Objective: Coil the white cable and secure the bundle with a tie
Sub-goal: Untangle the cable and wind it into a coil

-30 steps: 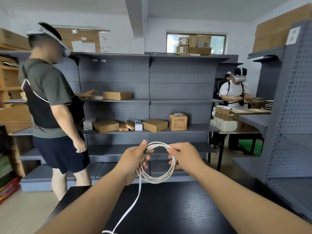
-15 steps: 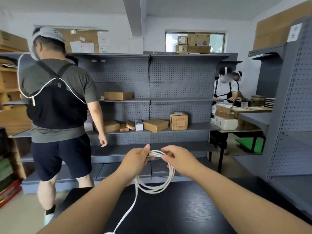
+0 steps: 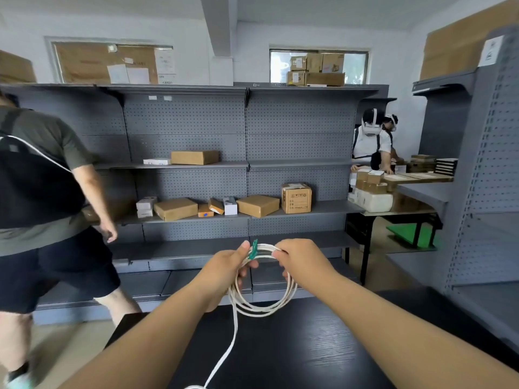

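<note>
- holding a coil of white cable (image 3: 262, 308) up in the air, both hands grip its top edge above the near part of a black table (image 3: 323, 349)
- left hand (image 3: 224, 268) closes round the upper left of the coil, with its thumb raised and pressed against a green tie (image 3: 253, 249) that stands up at the top of the loops, and its fingers curled under the strands
- right hand (image 3: 302, 261) sits just beside it on the upper right, fingers curled over the bunched strands and pinching them together
- the coil hangs below the two hands as several round loops, its lowest arc in front of the table's far edge; whether it touches the tabletop cannot be told
- one loose tail leaves the left side of the coil and runs down across the table to the bottom edge of the view
- whether the green tie already goes round the bundle or only lies against it cannot be told
- behind the table stands grey shelving (image 3: 247, 164) with pegboard backs, carrying cardboard boxes (image 3: 257, 205) on its middle shelves
- a person (image 3: 42, 153) in a dark green shirt and dark shorts is at the left, near the shelving, back to the camera
- two people (image 3: 370, 141) wearing headsets stand at the far right beside a table stacked with more boxes
</note>
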`<action>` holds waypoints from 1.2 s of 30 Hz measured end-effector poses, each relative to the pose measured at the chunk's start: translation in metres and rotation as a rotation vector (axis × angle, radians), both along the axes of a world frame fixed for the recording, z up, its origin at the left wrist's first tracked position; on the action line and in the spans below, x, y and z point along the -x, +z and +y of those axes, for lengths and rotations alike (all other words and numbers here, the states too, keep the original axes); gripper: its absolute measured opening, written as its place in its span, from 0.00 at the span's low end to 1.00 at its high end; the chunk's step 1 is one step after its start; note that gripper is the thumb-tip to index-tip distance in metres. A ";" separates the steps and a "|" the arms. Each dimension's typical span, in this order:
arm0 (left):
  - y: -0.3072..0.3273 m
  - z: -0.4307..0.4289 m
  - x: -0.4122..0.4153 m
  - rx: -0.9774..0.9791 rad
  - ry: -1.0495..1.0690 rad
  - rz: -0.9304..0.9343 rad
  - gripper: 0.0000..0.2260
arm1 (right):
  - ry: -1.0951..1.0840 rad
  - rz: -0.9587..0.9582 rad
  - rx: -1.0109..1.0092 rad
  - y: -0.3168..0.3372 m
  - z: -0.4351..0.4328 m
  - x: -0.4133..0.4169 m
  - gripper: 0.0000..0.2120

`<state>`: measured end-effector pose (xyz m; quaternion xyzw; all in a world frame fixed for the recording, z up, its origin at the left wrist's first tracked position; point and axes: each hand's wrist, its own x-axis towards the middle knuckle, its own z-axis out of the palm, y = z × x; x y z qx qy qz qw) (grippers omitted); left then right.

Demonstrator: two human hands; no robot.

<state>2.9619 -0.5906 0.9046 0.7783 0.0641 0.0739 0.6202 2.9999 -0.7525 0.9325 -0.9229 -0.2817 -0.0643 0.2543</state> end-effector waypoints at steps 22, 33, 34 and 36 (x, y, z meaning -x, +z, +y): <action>0.004 0.008 -0.004 0.030 -0.046 -0.090 0.19 | -0.119 -0.008 0.020 0.000 0.012 -0.007 0.20; 0.003 -0.026 -0.006 0.092 -0.021 -0.119 0.17 | 0.105 -0.034 -0.207 -0.001 -0.012 -0.012 0.21; 0.003 -0.030 -0.006 0.089 -0.039 -0.120 0.17 | 0.126 -0.028 -0.246 0.000 -0.013 -0.011 0.18; 0.003 -0.037 -0.006 0.080 -0.072 -0.119 0.18 | 0.160 0.001 -0.315 0.001 -0.016 -0.014 0.11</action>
